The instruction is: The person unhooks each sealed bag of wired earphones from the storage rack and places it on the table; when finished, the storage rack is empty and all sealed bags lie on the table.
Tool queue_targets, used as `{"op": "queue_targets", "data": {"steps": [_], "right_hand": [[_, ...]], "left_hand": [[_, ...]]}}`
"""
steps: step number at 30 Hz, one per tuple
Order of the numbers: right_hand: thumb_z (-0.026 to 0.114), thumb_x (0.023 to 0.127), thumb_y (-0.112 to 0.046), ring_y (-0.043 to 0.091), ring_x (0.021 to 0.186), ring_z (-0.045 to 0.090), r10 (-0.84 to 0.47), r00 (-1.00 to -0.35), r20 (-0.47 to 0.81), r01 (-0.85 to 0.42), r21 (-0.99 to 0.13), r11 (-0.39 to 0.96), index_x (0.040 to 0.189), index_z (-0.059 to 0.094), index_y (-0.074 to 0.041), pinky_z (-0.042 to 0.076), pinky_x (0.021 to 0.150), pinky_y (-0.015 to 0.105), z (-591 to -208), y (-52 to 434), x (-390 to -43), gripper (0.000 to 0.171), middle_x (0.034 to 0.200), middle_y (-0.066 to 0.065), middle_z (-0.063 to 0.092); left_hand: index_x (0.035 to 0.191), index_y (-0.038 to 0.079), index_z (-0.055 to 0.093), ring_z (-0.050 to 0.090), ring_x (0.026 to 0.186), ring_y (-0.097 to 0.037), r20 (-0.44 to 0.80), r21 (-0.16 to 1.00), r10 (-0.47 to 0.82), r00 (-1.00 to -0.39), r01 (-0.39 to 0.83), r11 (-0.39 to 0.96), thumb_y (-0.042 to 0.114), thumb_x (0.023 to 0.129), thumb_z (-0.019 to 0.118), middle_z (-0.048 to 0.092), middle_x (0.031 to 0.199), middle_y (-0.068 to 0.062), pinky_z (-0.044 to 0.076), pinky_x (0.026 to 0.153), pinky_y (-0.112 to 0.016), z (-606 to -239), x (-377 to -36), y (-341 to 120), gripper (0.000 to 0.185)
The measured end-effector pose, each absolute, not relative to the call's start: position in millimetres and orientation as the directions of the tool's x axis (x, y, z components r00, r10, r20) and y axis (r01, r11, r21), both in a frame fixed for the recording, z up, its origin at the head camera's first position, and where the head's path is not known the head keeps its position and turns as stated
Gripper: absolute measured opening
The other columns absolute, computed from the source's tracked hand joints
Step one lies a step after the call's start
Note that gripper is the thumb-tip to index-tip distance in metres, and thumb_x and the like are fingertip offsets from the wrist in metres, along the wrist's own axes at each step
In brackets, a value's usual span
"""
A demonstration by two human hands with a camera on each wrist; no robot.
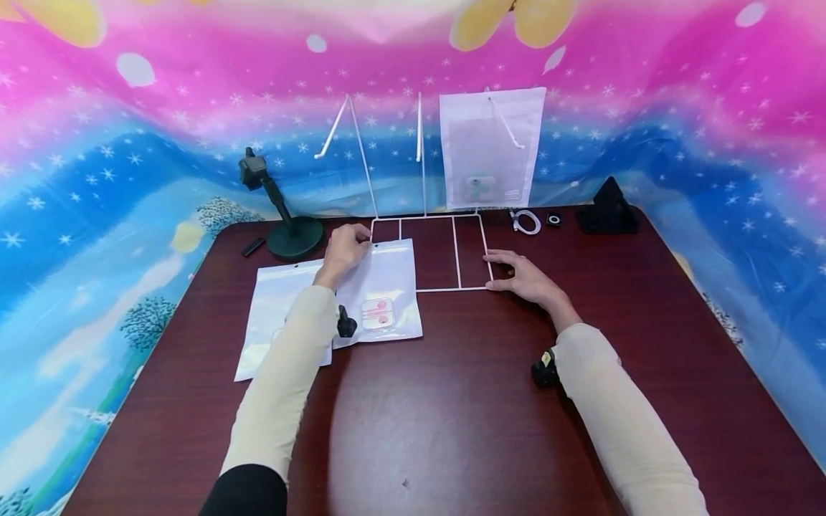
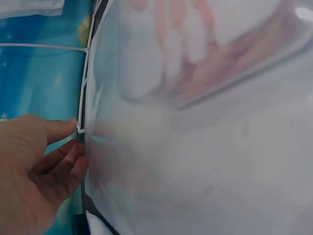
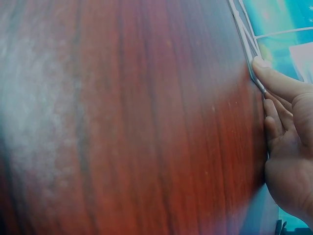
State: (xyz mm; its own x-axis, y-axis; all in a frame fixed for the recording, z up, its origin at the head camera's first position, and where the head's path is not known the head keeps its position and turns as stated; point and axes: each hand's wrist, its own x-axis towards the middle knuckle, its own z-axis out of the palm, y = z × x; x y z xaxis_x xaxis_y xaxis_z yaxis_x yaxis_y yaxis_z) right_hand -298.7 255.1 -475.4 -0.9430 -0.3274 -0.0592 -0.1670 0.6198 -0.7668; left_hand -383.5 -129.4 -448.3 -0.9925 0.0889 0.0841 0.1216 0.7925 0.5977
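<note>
**Two hands at a white wire rack on a dark wood table**

All around the table hangs a printed backdrop, pink with pale spots above and blue with white stars and trees lower down; it closes in the back and both sides. Below it lies the dark red-brown wooden table, with rounded far corners and a glossy top.

On the far middle of the table stands a white wire rack: a flat base frame split into cells, and thin uprights rising against the backdrop. A white pouch hangs from the upright part on the right. Flat on the table, left of the base frame, lie two more pouches: a frosted pouch with pink earphones showing through it, overlapping a plain pouch further left.

The left hand rests at the near-left corner of the base frame, over the top edge of the frosted pouch; in the left wrist view its thumb touches the wire and the fingers are loosely curled beside it. The right hand lies flat on the table at the frame's right edge, fingers stretched and touching the wire.

Behind stand a black desk stand, a black wedge holder, a coiled white cable and a small black stick.
</note>
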Motion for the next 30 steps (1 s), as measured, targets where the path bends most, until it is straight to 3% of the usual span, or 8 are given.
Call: {"op": "queue_targets", "data": {"steps": [8, 15, 22, 25, 30], "right_hand": [[0.075, 0.097, -0.02, 0.036, 0.154, 0.025, -0.328, -0.943, -0.053, -0.17, -0.771, 0.614, 0.156, 0.047, -0.009, 0.025, 0.123, 0.058, -474.7, 253.3, -299.2, 0.067, 0.169, 0.012, 0.029], [0.075, 0.097, -0.018, 0.037, 0.154, 0.026, -0.329, -0.943, -0.051, -0.167, -0.782, 0.6, 0.156, 0.047, -0.008, 0.028, 0.122, 0.058, -475.9, 255.2, -297.7, 0.065, 0.169, 0.012, 0.029], [0.075, 0.097, -0.018, 0.04, 0.155, 0.022, -0.32, -0.947, -0.04, -0.172, -0.778, 0.604, 0.153, 0.05, -0.006, 0.017, 0.124, 0.061, -477.8, 253.9, -293.8, 0.063, 0.167, 0.016, 0.032], [0.076, 0.096, -0.016, 0.039, 0.154, 0.025, -0.307, -0.952, -0.018, -0.176, -0.785, 0.594, 0.152, 0.052, -0.005, 0.023, 0.123, 0.059, -478.6, 253.1, -294.4, 0.061, 0.166, 0.015, 0.034], [0.075, 0.096, -0.012, 0.037, 0.144, 0.043, -0.246, -0.969, -0.002, -0.128, -0.85, 0.511, 0.15, 0.054, -0.005, 0.039, 0.114, 0.052, -475.7, 254.6, -297.6, 0.057, 0.156, 0.019, 0.048]], "left_hand": [[0.124, 0.005, 0.075, 0.06, 0.11, -0.031, 0.095, 0.656, 0.082, -0.992, 0.124, 0.744, 0.012, 0.104, 0.065, 0.063, 0.126, -0.015, 0.05, 0.1, -0.046, -463.8, -380.0, -136.4, 0.024], [0.127, 0.007, 0.074, 0.056, 0.117, -0.031, 0.082, 0.651, 0.121, -0.989, 0.145, 0.745, 0.014, 0.106, 0.061, 0.055, 0.13, -0.015, 0.049, 0.104, -0.045, -466.9, -374.9, -135.9, 0.026], [0.128, 0.007, 0.074, 0.054, 0.123, -0.031, 0.048, 0.686, 0.093, -0.995, 0.1, 0.721, 0.016, 0.106, 0.062, 0.054, 0.139, -0.014, 0.048, 0.107, -0.046, -472.4, -369.3, -135.6, 0.027], [0.128, 0.008, 0.074, 0.054, 0.124, -0.032, 0.044, 0.685, 0.086, -0.995, 0.093, 0.722, 0.016, 0.105, 0.063, 0.054, 0.141, -0.014, 0.047, 0.109, -0.047, -469.3, -369.3, -134.8, 0.027], [0.132, 0.01, 0.072, 0.048, 0.131, -0.031, 0.021, 0.682, 0.079, -0.997, 0.072, 0.728, 0.021, 0.104, 0.066, 0.051, 0.146, -0.011, 0.042, 0.113, -0.05, -465.4, -371.1, -134.3, 0.031]]}}
